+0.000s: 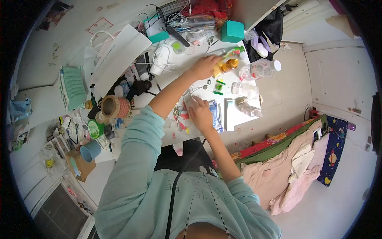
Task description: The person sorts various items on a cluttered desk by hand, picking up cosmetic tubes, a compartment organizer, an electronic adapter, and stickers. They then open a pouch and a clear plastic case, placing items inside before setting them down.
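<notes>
My left hand (204,67) reaches across the white desk, its fingertips at a yellow packet (218,71) beside an amber bottle with an orange cap (231,64). Whether the fingers grip the packet is unclear. Nearer my body, my right hand (201,115) lies with bent fingers on a clear plastic bag (189,100); its grip is partly hidden. Red and white items (182,116) show beside that hand. To its right are a blue and white packet (215,115) and a flat white-faced item (229,115). A small green wrapped packet (219,87) lies between the hands and the clear bottles.
A large clear bottle (258,70) and smaller clear containers (246,90) stand along the right edge. A teal box (232,31) and wire basket (194,9) are at the back. Left are a white paper bag (122,56), cables (167,64) and a woven pot (116,107).
</notes>
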Action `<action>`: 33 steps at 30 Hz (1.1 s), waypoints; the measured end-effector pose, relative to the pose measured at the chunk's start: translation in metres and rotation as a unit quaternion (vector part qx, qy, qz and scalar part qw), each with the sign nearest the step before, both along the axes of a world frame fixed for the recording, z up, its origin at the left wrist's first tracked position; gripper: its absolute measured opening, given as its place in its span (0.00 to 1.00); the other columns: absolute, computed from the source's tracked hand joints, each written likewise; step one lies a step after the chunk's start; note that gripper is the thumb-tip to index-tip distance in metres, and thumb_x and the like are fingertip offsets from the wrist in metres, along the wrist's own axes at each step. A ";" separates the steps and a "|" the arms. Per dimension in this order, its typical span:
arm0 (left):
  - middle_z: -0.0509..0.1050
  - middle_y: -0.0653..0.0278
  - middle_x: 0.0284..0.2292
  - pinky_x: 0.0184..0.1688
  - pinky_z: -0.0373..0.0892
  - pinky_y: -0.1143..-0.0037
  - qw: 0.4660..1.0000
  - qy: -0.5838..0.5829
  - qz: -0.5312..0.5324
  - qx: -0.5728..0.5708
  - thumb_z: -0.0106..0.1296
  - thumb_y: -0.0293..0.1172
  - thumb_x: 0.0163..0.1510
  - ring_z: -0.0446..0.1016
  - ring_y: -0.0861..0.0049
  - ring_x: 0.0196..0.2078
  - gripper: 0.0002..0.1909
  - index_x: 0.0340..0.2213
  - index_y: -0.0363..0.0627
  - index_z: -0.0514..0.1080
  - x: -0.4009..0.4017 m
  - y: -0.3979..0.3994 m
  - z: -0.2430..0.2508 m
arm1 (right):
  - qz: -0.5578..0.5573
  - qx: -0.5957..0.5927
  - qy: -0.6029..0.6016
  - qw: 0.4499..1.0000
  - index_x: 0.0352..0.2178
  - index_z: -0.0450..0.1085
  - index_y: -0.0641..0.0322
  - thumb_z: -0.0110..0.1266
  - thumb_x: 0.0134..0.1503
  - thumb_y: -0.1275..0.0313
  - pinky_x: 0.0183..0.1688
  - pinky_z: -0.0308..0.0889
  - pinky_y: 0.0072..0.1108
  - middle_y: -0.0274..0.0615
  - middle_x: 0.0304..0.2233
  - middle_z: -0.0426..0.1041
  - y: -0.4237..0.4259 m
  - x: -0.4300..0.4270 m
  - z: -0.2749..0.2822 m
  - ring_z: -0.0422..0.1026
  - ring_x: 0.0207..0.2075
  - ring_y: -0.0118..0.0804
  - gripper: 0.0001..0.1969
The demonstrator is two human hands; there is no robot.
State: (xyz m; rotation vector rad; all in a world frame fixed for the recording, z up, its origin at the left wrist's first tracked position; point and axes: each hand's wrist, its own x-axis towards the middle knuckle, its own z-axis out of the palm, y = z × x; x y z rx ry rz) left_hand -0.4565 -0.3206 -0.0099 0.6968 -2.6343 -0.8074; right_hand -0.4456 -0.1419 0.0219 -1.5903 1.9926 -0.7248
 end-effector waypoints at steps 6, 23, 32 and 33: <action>0.59 0.61 0.44 0.45 0.57 0.70 0.997 -0.057 0.040 -0.044 0.41 0.18 0.39 0.59 0.66 0.45 0.24 0.42 0.47 0.59 0.015 0.004 0.002 | -0.021 -0.027 -0.056 0.998 0.31 0.66 0.64 0.48 0.42 0.76 0.37 0.61 0.27 0.43 0.38 0.63 0.017 -0.007 0.010 0.62 0.37 0.43 0.10; 0.66 0.73 0.37 0.38 0.56 0.77 0.881 -0.272 -0.052 -0.384 0.40 0.31 0.43 0.60 0.76 0.41 0.10 0.30 0.52 0.67 -0.001 -0.064 -0.009 | -0.144 -0.063 -0.137 0.978 0.29 0.66 0.65 0.46 0.42 0.82 0.38 0.60 0.24 0.44 0.33 0.66 0.069 -0.028 0.019 0.65 0.36 0.42 0.09; 0.67 0.68 0.32 0.37 0.59 0.72 0.916 -0.233 0.222 -0.240 0.47 0.37 0.38 0.61 0.73 0.39 0.11 0.26 0.49 0.72 -0.054 -0.069 -0.019 | -0.214 -0.016 -0.157 0.964 0.28 0.66 0.67 0.44 0.42 0.83 0.39 0.59 0.25 0.47 0.32 0.66 0.099 -0.036 0.022 0.65 0.35 0.44 0.09; 0.66 0.66 0.35 0.38 0.59 0.72 0.911 -0.249 0.222 -0.241 0.51 0.42 0.36 0.61 0.72 0.39 0.13 0.26 0.49 0.72 -0.059 -0.070 -0.021 | -0.228 -0.002 -0.159 0.961 0.28 0.66 0.67 0.43 0.43 0.83 0.38 0.59 0.24 0.47 0.32 0.66 0.103 -0.037 0.022 0.65 0.34 0.43 0.09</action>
